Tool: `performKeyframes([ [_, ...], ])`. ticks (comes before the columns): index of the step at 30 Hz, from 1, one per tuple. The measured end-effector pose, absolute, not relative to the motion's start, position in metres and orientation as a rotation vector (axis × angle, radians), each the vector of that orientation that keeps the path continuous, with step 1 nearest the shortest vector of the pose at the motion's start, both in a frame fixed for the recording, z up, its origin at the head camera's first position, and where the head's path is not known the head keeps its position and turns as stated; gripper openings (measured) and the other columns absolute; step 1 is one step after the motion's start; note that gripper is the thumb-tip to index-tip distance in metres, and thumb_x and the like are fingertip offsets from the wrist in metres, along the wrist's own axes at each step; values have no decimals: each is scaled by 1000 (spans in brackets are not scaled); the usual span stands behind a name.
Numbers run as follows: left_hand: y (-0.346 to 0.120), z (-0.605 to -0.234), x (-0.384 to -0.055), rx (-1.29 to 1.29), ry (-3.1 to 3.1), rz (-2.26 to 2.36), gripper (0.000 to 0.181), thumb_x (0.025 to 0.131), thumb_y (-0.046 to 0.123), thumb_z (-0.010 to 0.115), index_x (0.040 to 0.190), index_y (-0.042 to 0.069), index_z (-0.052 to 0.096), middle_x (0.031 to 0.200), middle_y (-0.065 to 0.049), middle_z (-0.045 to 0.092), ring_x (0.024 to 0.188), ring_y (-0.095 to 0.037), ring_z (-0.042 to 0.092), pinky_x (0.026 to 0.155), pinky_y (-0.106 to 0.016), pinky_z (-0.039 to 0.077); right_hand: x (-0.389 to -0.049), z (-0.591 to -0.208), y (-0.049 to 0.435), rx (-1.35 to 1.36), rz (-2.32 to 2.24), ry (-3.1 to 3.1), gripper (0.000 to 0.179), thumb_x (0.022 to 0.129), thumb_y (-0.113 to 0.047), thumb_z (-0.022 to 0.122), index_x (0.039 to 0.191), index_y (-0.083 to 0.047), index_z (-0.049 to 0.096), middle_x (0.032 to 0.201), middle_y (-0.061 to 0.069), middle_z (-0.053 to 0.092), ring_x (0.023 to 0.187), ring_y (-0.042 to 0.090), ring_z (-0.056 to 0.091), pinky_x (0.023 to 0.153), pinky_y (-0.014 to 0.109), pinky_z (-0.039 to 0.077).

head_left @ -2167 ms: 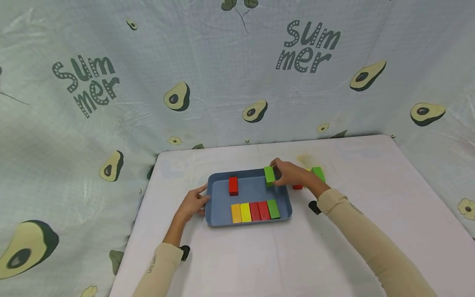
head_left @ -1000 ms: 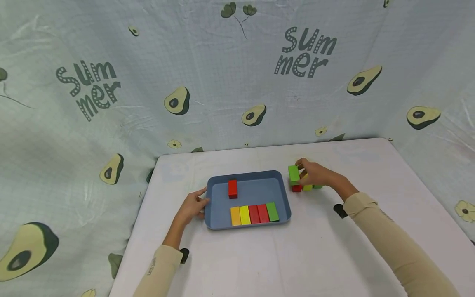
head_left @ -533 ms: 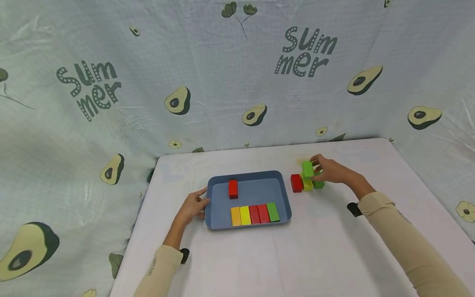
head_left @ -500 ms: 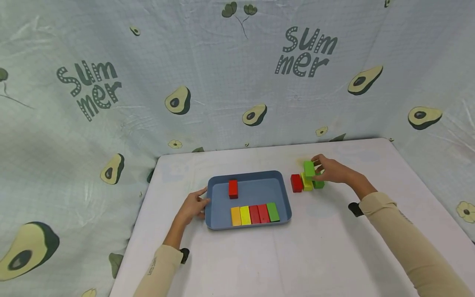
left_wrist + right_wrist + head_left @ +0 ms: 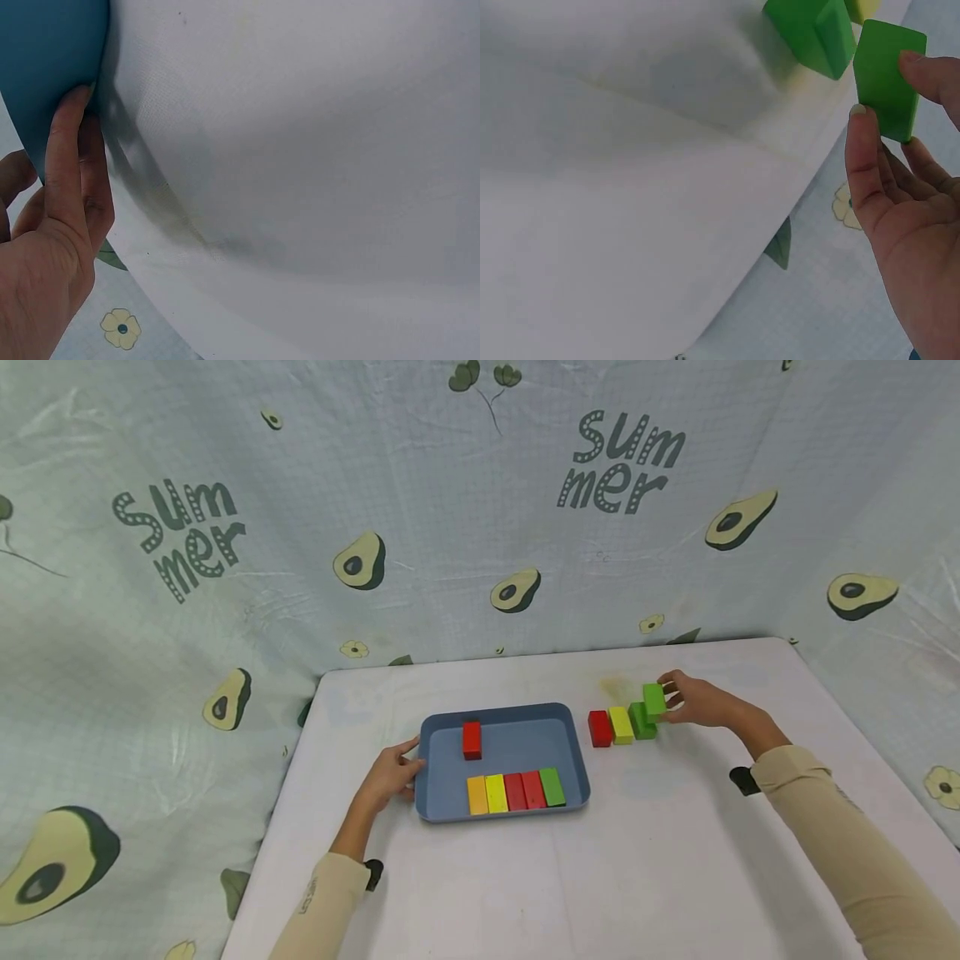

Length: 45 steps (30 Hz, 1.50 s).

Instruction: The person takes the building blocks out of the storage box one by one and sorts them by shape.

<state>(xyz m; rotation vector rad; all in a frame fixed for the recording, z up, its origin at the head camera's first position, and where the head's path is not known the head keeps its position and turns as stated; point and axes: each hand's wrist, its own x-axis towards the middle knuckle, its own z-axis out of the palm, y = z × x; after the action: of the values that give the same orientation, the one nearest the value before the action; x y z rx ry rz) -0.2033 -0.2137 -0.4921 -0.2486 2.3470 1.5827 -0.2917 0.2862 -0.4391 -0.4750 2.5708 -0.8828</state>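
Note:
In the head view, my left hand (image 5: 386,774) holds the left edge of a blue-grey tray (image 5: 446,806). The left wrist view shows the tray's edge (image 5: 52,67) between thumb and fingers. To the right of the tray, my right hand (image 5: 701,702) pinches a green block (image 5: 655,702) between thumb and fingertips, lifted above the table. This held block (image 5: 889,79) appears up close in the right wrist view. Just left of it, a second green block (image 5: 638,722) stands on the table, partly hidden, beside a yellow block (image 5: 620,725) and a red block (image 5: 599,728).
Inside the tray, a lone red block (image 5: 472,740) lies near the back. Along its front wall runs a row of several blocks: an orange block (image 5: 477,795), a yellow one, two red ones and a green block (image 5: 552,787). A patterned curtain (image 5: 435,510) hangs behind the white table (image 5: 480,893).
My right hand has carried the green block from over the tray's back right corner rightwards, past the red and yellow blocks. My left hand and the tray stay in place.

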Motion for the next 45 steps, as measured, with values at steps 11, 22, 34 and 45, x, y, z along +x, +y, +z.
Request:
performKeyframes([
  [11,-214,-494,-202,-239,2352,1582,56,94,4,55,146,5,34,90,-22,51,74,-26,61,58,-37,56,-299,-458,309,-407,-873,2549,68,86,-12,67,132,17,25,130,40,36,116,49,43,92,54,43],
  [22,-214,-493,-200,-227,2354,1588,56,94,4,55,146,5,34,87,-22,52,72,-26,61,57,-38,56,-295,-472,311,-392,-827,2489,66,86,-8,66,132,16,26,132,40,34,116,48,43,91,52,44],
  [34,-211,-490,-199,-225,2363,1573,56,94,4,55,146,4,34,88,-24,51,72,-28,61,57,-38,56,-298,-478,310,-393,-755,2504,67,85,-8,68,131,17,28,130,40,37,115,49,44,92,53,43],
  [45,-214,-488,-202,-225,2344,1590,55,95,4,54,146,3,33,95,-26,53,79,-31,62,58,-38,56,-299,-473,299,-534,-630,2647,89,77,-24,79,141,10,27,136,38,31,121,52,34,96,63,33],
])
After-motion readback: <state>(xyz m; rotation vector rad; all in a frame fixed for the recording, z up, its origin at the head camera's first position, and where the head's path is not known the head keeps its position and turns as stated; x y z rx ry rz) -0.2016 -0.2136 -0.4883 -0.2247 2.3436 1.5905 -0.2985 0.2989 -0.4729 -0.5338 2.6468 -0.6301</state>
